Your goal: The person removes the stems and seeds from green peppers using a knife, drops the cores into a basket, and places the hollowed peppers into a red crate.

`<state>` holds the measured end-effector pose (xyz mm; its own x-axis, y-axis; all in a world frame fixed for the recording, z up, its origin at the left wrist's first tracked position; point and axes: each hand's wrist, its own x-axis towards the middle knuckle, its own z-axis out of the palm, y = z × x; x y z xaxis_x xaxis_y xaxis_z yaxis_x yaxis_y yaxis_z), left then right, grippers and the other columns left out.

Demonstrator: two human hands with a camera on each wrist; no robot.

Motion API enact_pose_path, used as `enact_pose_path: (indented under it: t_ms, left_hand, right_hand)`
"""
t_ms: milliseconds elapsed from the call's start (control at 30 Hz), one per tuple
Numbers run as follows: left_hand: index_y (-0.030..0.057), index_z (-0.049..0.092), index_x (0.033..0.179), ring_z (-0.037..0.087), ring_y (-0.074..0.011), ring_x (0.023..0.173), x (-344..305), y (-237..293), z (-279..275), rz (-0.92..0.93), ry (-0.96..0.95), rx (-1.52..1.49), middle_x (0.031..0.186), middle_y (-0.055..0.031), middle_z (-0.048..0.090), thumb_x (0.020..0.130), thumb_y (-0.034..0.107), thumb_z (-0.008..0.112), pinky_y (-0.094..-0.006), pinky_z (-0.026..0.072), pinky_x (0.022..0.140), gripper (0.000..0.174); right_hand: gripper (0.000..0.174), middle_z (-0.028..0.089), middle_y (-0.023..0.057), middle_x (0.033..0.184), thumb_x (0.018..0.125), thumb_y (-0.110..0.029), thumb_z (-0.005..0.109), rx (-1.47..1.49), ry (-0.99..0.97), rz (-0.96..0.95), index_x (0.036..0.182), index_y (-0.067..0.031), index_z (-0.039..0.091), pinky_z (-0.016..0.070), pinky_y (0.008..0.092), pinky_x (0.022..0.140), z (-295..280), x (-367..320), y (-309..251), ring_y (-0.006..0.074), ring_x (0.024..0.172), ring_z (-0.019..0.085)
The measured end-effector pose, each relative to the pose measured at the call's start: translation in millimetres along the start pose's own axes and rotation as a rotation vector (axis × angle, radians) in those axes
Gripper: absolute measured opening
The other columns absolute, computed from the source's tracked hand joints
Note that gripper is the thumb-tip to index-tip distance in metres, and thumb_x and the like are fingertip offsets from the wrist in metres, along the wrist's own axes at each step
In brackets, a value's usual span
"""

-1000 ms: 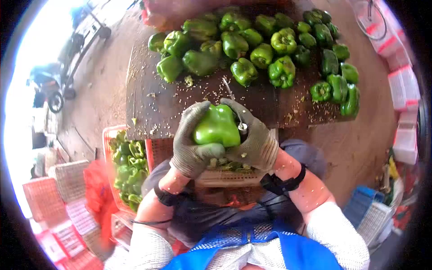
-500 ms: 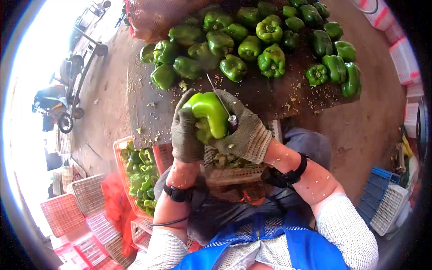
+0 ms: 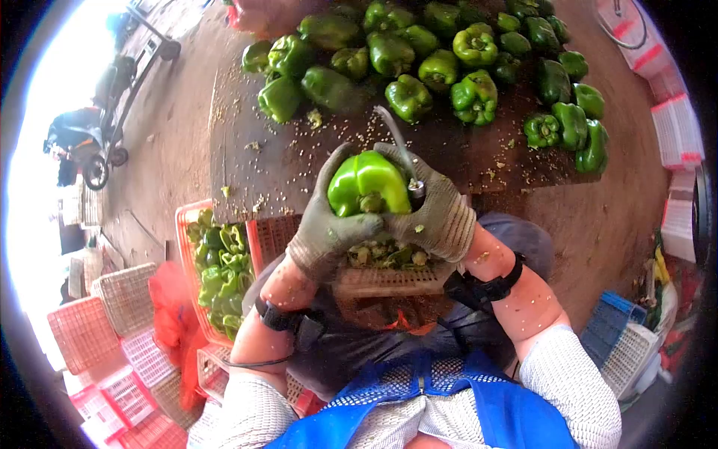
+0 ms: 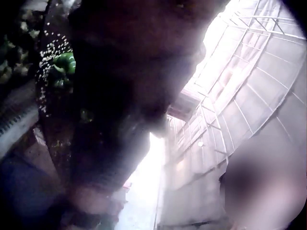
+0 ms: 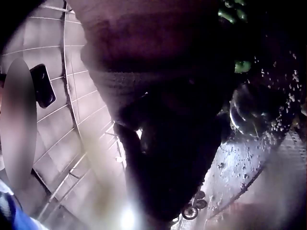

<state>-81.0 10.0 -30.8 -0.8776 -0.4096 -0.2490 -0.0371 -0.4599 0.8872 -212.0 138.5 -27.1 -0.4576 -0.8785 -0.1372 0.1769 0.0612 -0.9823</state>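
In gloved left grip [image 3: 323, 230] — glossy, lobed pepper [image 3: 368, 179]; in gloved right grip [image 3: 441, 215] — thin-bladed knife [image 3: 404, 154]

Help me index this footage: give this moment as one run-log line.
left hand: holds green pepper | right hand: grips metal tool beside green pepper | table: loose peppers, scattered seeds | left-side crate: more peppers

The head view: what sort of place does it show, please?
Probably a produce sorting or packing area: glossy green bell peppers lie on a dark flat table, with red plastic mesh crates nearby.
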Motion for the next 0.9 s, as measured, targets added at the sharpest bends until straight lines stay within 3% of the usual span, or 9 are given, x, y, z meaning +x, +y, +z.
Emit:
enact_pose_path:
  t_ms: [133, 233, 267, 433, 500, 600, 733, 833, 900]
  left_hand:
    - [0.0087, 0.027, 0.148, 0.05, -0.0184, 0.12, -3.1, -3.8, 2.5, -0.008, 0.013, 0.004, 0.132, -0.0085, 0.052, 0.065, 0.015, 0.09, -0.034, 0.0432, 0.102, 0.104]
    - [0.0098, 0.033, 0.145, 0.05, -0.0176, 0.119, -9.2, -9.6, -2.3, 0.019, -0.039, 0.028, 0.13, -0.0073, 0.052, 0.067, 0.013, 0.089, -0.0334, 0.0434, 0.101, 0.096]
    - [0.0102, 0.033, 0.145, 0.05, -0.0177, 0.119, -11.8, -7.8, -4.1, 0.012, -0.058, 0.059, 0.13, -0.0068, 0.053, 0.068, 0.012, 0.088, -0.0334, 0.0433, 0.101, 0.095]
    - [0.0118, 0.035, 0.145, 0.05, -0.0155, 0.119, -18.2, -14.2, -19.3, -0.005, -0.187, -0.011, 0.128, -0.005, 0.054, 0.072, 0.007, 0.085, -0.033, 0.0441, 0.1, 0.088]
    - [0.0131, 0.036, 0.146, 0.049, -0.0174, 0.124, -22.4, -17.2, -24.8, -0.018, -0.247, -0.132, 0.135, -0.0046, 0.052, 0.072, 0.009, 0.084, -0.0366, 0.0423, 0.104, 0.088]
    - [0.013, 0.038, 0.145, 0.048, -0.0189, 0.127, -23.5, -16.4, -30.6, 0.016, -0.273, -0.142, 0.139, -0.0049, 0.05, 0.072, 0.008, 0.083, -0.0373, 0.0422, 0.106, 0.086]
    - [0.0128, 0.039, 0.145, 0.047, -0.0183, 0.127, -32.2, -8.0, -27.7, 0.05, -0.218, -0.138, 0.14, -0.0049, 0.05, 0.072, 0.008, 0.083, -0.0365, 0.042, 0.106, 0.086]
    - [0.0114, 0.039, 0.145, 0.047, -0.0182, 0.128, -33.0, -3.4, -27.9, 0.011, -0.177, -0.192, 0.14, -0.0051, 0.05, 0.072, 0.01, 0.083, -0.0362, 0.0419, 0.106, 0.086]
    - [0.0094, 0.037, 0.145, 0.047, -0.0179, 0.128, -29.5, -1.3, -29.6, 0.058, -0.144, -0.082, 0.14, -0.0052, 0.049, 0.074, 0.014, 0.083, -0.0357, 0.0406, 0.107, 0.085]
  right_hand:
    - [0.076, 0.064, 0.0094, 0.12, 0.069, -0.007, 0.073, -0.12, 0.012, -0.032, 0.139, -0.002, 0.045, 0.0489, 0.0289, 0.095, -0.1, -0.5, 5.7, 0.0139, 0.108, 0.059]
    - [0.081, 0.062, 0.0094, 0.123, 0.068, -0.013, 0.085, -0.215, -0.033, -0.103, 0.139, -0.0034, 0.047, 0.0463, 0.0294, 0.097, -1.7, -5.3, 2.7, 0.0134, 0.111, 0.058]
    - [0.075, 0.063, 0.0097, 0.121, 0.067, -0.007, 0.071, -0.245, -0.021, -0.035, 0.138, -0.0019, 0.048, 0.0474, 0.0289, 0.096, 2.7, -6.5, -5.0, 0.0145, 0.11, 0.059]
    - [0.076, 0.061, 0.0122, 0.125, 0.066, -0.006, 0.068, -0.307, -0.038, -0.024, 0.138, -0.0013, 0.047, 0.0465, 0.0313, 0.098, 9.2, -12.7, 9.7, 0.0173, 0.113, 0.059]
    - [0.076, 0.06, 0.0125, 0.127, 0.065, -0.005, 0.067, -0.408, -0.042, -0.08, 0.138, -0.0013, 0.047, 0.0461, 0.0318, 0.099, 13.2, -13.3, 7.4, 0.019, 0.114, 0.059]
    - [0.069, 0.038, 0.0176, 0.148, 0.066, -0.008, 0.068, -0.586, -0.096, -0.191, 0.133, -0.0002, 0.053, 0.0449, 0.0319, 0.1, 10.5, -11.1, 0.0, 0.0219, 0.121, 0.055]
    - [0.065, 0.04, 0.0157, 0.144, 0.069, -0.009, 0.074, -0.429, -0.014, -0.003, 0.131, 0.0004, 0.054, 0.045, 0.0325, 0.1, 21.4, -16.4, -14.0, 0.0204, 0.118, 0.056]
    - [0.069, 0.062, 0.0113, 0.125, 0.068, -0.001, 0.072, -0.338, -0.035, 0.051, 0.135, -0.0017, 0.051, 0.0469, 0.0324, 0.098, 19.7, -14.4, -18.4, 0.0192, 0.113, 0.059]
    - [0.069, 0.062, 0.0117, 0.124, 0.068, 0.001, 0.071, -0.43, -0.021, -0.001, 0.134, -0.002, 0.051, 0.0477, 0.0323, 0.097, 24.9, -8.8, -22.5, 0.0193, 0.111, 0.06]
